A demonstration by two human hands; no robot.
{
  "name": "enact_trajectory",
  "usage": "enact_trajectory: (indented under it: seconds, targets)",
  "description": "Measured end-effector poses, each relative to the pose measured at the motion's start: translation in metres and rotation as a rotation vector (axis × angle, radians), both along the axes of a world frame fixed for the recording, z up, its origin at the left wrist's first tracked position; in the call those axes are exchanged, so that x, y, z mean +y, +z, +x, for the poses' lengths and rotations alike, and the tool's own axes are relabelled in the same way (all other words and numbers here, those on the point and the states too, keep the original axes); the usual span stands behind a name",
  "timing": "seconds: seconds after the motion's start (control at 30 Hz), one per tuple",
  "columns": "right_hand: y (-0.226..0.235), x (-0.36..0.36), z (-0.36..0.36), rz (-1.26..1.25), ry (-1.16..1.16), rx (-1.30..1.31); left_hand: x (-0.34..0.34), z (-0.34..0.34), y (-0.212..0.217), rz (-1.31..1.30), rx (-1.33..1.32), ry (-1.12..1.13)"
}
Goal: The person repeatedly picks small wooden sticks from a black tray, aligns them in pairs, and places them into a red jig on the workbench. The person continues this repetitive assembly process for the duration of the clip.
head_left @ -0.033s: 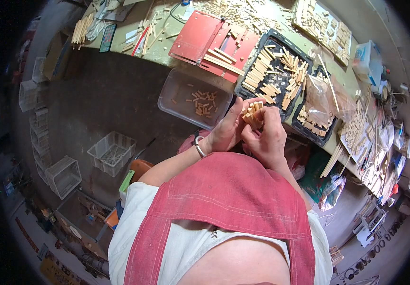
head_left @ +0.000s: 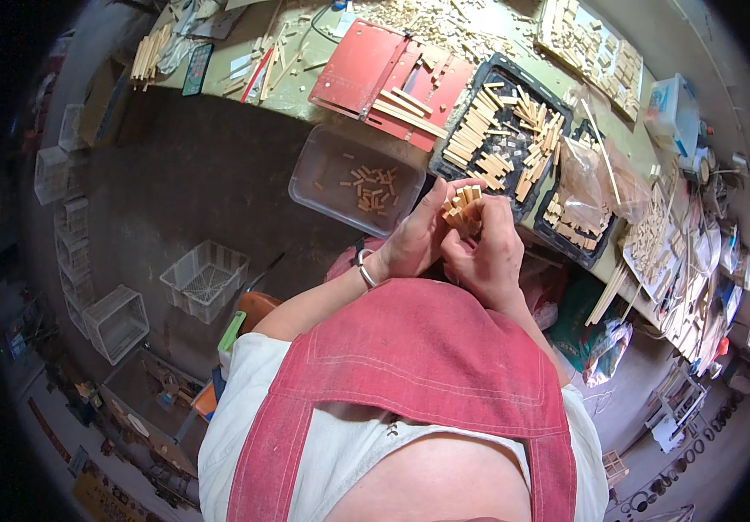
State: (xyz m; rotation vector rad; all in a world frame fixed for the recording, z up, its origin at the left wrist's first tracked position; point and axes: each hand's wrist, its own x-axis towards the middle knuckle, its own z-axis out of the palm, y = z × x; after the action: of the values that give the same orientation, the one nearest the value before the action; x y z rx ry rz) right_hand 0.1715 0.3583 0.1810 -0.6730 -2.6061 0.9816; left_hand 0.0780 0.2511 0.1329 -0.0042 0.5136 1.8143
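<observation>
Wooden sticks, small bundle, clamped between left hand and right hand, hands pressed together just off the workbench edge. Clear plastic tub close on the left, black tray of sticks right ahead. Tight around the hands; open floor to the left.

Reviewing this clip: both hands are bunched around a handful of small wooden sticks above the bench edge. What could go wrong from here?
1. The bundle of wooden sticks is pinched only between the left hand and right hand; a loose grip could let pieces slip out.
2. The hands sit past the black tray and beside the clear plastic tub, so dropped pieces would likely land on the lap or floor.
</observation>
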Motion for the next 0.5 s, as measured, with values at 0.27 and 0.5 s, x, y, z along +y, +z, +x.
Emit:
enact_trajectory:
  seconds: [0.27,0.5]
  targets:
    - [-0.013,-0.004,0.009,-0.268,-0.041,0.311,0.002,-0.006,-0.016,0.097,-0.264,0.007]
    - [0.009,0.016,0.022,-0.905,-0.287,0.361,0.000,-0.009,-0.018,0.107,-0.450,0.005]
